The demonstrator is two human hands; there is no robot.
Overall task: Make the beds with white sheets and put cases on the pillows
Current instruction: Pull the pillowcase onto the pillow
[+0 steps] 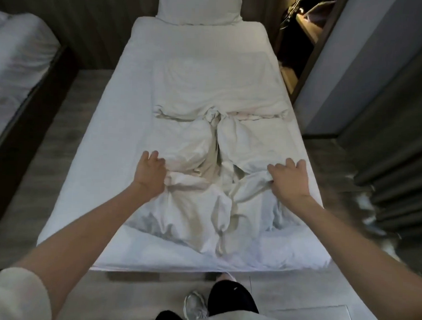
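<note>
White bunched sheet [204, 183] inside mattress [96, 155] edges, left hand [150, 173], right hand [289, 180] fingers clamped on it

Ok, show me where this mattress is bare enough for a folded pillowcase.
Bare: the band between pillow and crumpled sheet, and the mattress strip left of the left hand. Crowded: middle to foot, where it and the right hand grip the sheet.

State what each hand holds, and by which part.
The left hand and right hand each grip the crumpled white sheet by a bunched fold, one either side.
</note>
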